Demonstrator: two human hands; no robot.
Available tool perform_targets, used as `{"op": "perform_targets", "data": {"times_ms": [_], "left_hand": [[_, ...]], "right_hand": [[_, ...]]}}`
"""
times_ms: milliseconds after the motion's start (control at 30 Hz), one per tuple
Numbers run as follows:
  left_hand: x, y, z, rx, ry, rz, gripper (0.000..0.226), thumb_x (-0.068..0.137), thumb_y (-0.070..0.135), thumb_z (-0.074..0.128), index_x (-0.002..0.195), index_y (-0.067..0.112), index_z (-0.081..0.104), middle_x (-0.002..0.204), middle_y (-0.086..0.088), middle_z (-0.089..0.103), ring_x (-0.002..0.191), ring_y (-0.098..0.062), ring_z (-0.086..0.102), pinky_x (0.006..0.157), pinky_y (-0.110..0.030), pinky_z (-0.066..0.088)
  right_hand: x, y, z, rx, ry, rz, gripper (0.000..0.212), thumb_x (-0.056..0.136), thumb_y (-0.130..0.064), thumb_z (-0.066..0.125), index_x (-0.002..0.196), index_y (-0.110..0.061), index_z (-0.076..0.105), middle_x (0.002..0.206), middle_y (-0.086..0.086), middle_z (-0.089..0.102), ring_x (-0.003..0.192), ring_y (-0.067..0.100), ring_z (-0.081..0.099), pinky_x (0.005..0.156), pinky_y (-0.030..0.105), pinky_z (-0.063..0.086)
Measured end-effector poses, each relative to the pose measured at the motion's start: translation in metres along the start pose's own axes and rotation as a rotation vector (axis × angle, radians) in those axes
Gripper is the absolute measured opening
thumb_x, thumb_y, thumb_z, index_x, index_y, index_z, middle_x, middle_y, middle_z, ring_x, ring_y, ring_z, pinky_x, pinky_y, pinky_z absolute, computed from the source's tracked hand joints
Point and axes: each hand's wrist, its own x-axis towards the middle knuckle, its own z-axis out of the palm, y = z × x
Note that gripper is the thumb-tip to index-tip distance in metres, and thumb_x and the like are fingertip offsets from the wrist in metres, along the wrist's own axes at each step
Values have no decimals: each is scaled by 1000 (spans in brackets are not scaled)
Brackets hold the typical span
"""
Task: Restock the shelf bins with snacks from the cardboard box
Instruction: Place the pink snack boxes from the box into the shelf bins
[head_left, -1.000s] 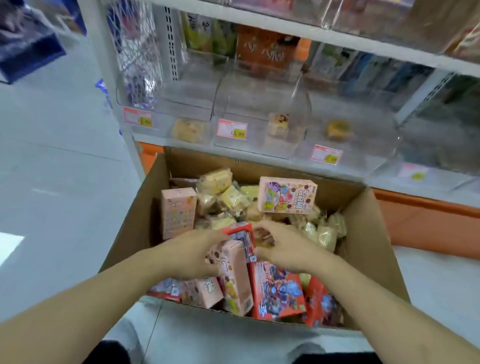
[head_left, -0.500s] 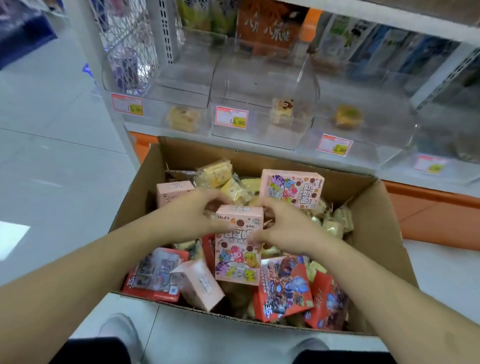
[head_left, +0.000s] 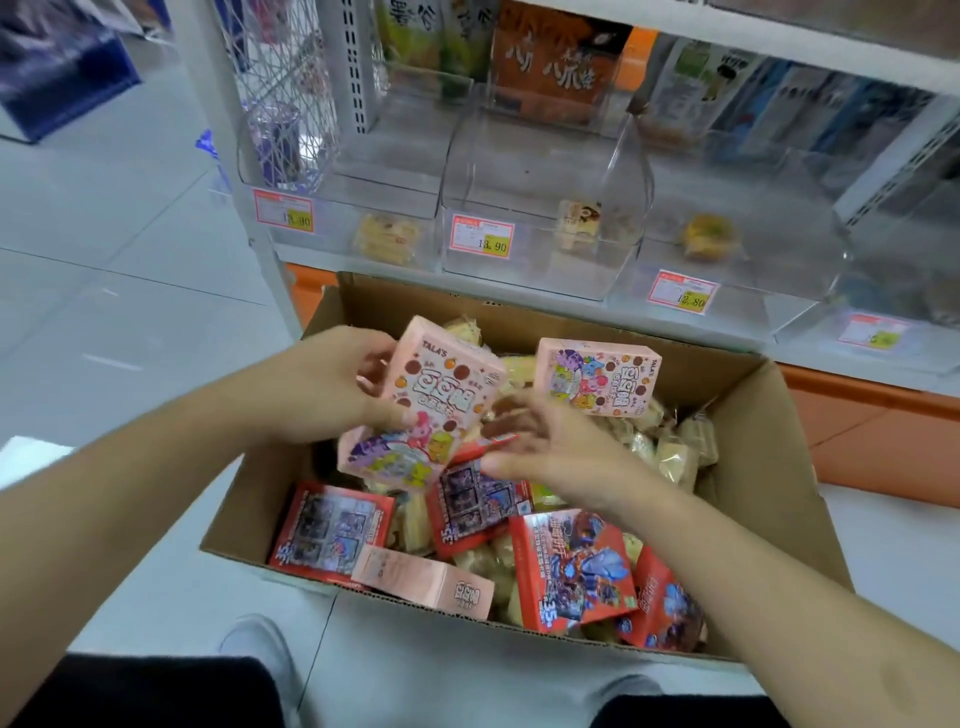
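Observation:
An open cardboard box (head_left: 769, 467) on the floor holds pink snack boxes, red snack boxes and several small wrapped cakes. My left hand (head_left: 332, 384) grips a pink snack box (head_left: 431, 405) by its left edge and holds it tilted above the carton. My right hand (head_left: 545, 447) hovers with fingers spread just right of that box, over a red snack box (head_left: 472, 499). A second pink box (head_left: 597, 384) stands at the back of the carton. Clear shelf bins (head_left: 540, 208) sit behind, nearly bare, each with a single cake.
Price tags (head_left: 483, 236) hang on the bin fronts. The shelf upright (head_left: 260, 208) stands at the left, with an orange base panel (head_left: 872, 436) below the shelf. Pale tiled floor (head_left: 104, 260) spreads to the left. My shoes (head_left: 260, 654) are at the carton's near edge.
The pink snack box has risen out of the carton and tilted, now held by my left hand alone. My right hand has let go and dropped lower, fingers spread.

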Motion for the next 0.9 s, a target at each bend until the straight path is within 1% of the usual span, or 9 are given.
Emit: {"op": "perform_targets", "data": {"times_ms": [67, 133, 200, 267, 400, 600, 700, 833, 900], "left_hand": [[-13, -2, -12, -4, 67, -54, 39, 80, 24, 91, 111, 24, 68, 104, 12, 81, 93, -10, 78, 88, -44, 64], [-25, -4, -18, -18, 101, -91, 41, 78, 27, 91, 113, 26, 69, 105, 13, 80, 94, -11, 79, 89, -44, 64], [-36, -5, -22, -2, 116, -107, 45, 78, 30, 91, 117, 27, 69, 107, 13, 80, 94, -13, 79, 88, -45, 65], [-41, -4, -23, 11, 126, -110, 46, 77, 31, 91, 117, 28, 69, 108, 14, 79, 93, -13, 78, 86, -44, 65], [-39, -5, -24, 17, 108, -104, 44, 77, 34, 91, 115, 29, 68, 106, 16, 79, 92, -9, 78, 84, -40, 66], [-31, -6, -24, 11, 79, -77, 45, 78, 34, 92, 115, 28, 67, 106, 16, 80, 94, -9, 78, 83, -40, 66], [-29, -7, -26, 19, 77, -72, 42, 77, 36, 92, 111, 30, 67, 105, 16, 80, 93, -10, 78, 83, -41, 66], [-27, -6, -31, -18, 123, -84, 44, 78, 38, 91, 114, 33, 66, 109, 16, 79, 93, -11, 78, 85, -41, 66], [-26, -4, -30, -18, 133, -88, 46, 80, 42, 88, 118, 34, 62, 110, 16, 77, 91, -11, 78, 83, -39, 66]], "right_hand": [[4, 14, 22, -262, -119, 54, 41, 88, -29, 86, 125, -25, 68, 119, -9, 74, 105, 4, 73, 103, 32, 56], [6, 28, 44, -433, -239, 89, 36, 91, -41, 81, 123, -26, 74, 120, -12, 74, 108, 6, 70, 103, 29, 54], [8, 39, 62, -523, -309, 121, 37, 93, -51, 75, 124, -29, 75, 124, -14, 73, 113, 8, 66, 101, 28, 51], [11, 48, 74, -540, -334, 141, 36, 94, -52, 71, 125, -33, 75, 124, -15, 73, 114, 9, 66, 103, 33, 52], [16, 60, 83, -476, -274, 166, 31, 92, -48, 76, 119, -33, 78, 117, -17, 74, 110, 7, 67, 103, 34, 54], [18, 65, 86, -316, -215, 202, 21, 85, -37, 83, 106, -32, 82, 104, -16, 78, 100, 4, 70, 96, 32, 58], [20, 46, 73, -206, -167, 213, 14, 87, -33, 78, 99, -37, 83, 99, -15, 78, 98, 10, 71, 80, 29, 58], [22, 6, 40, -92, -67, 187, 12, 88, -39, 73, 92, -35, 84, 92, -15, 76, 102, 17, 68, 80, 36, 53], [18, -12, 20, -25, 1, 175, 11, 89, -36, 74, 90, -31, 84, 99, -4, 76, 103, 22, 69, 79, 39, 53]]}}
